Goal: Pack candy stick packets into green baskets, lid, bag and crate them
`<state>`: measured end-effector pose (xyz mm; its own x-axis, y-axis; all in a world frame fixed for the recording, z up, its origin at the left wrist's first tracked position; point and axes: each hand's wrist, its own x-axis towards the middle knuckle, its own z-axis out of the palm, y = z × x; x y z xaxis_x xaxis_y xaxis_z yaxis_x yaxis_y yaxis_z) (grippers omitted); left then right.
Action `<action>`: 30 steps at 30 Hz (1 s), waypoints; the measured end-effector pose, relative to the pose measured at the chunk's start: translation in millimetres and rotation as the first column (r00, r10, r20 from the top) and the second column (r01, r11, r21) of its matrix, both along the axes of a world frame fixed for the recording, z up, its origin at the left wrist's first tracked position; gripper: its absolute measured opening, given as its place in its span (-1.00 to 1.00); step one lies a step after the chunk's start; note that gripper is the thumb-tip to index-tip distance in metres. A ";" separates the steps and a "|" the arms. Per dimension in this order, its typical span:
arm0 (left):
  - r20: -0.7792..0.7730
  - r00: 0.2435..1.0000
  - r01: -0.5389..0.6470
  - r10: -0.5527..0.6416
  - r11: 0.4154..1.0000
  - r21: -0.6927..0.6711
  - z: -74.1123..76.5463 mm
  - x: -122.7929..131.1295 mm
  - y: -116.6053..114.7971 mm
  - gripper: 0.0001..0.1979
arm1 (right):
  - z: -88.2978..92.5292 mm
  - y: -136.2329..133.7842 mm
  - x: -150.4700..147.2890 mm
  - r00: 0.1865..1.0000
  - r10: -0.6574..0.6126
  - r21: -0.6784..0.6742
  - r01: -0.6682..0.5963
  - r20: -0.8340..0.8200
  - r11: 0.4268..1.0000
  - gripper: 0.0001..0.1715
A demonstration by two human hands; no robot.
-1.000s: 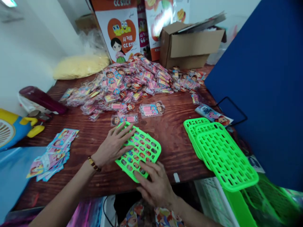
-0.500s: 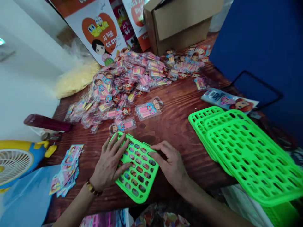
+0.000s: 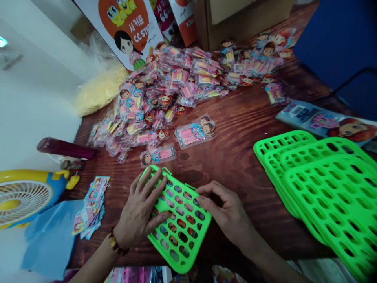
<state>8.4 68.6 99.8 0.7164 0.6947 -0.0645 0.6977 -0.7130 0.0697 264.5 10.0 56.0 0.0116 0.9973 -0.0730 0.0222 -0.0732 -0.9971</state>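
Observation:
A bright green perforated plastic tray [image 3: 182, 232] lies on the dark wooden table [image 3: 235, 157] near its front edge, with small coloured items showing through its holes. My left hand [image 3: 144, 210] rests flat on the tray's left part, fingers spread. My right hand [image 3: 226, 212] touches the tray's right edge, fingers bent and apart, holding nothing. Just beyond the tray lie single candy packets [image 3: 159, 154] with cartoon faces.
A big heap of pink candy packets [image 3: 176, 86] covers the table's far half. A stack of green trays [image 3: 324, 181] sits at right. A sticker pile [image 3: 91, 206], a yellow fan [image 3: 26, 196] and a maroon stapler [image 3: 64, 148] lie at left. Printed boxes [image 3: 132, 31] stand behind.
My right hand moved from the tray's near edge to its right side. The view tilted down and closer, and the tray stack now fills more of the right.

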 end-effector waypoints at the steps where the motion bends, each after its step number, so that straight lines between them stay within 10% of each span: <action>1: -0.004 1.000 -0.003 0.003 1.000 0.000 0.0 0.0 -0.3 -0.22 | 0.8 3.1 2.2 0.999 0.030 0.003 -0.030 0.018 1.000 -0.91; 12: 0.120 0.983 -0.136 0.141 0.989 -0.051 -0.9 1.8 -5.1 -0.10 | 18.5 91.4 -37.3 0.807 0.340 0.121 -0.446 0.483 0.887 -0.82; 24: 0.096 0.986 -0.129 0.133 0.991 -0.042 0.9 6.2 1.2 -0.06 | 7.2 100.9 -38.8 0.858 0.391 0.059 -0.433 0.332 0.900 -0.85; 30: 0.204 0.962 -0.179 0.181 0.983 -0.030 -1.3 6.3 -5.9 -0.11 | 23.5 131.5 -53.4 0.740 0.379 0.058 -0.490 0.556 0.870 -0.73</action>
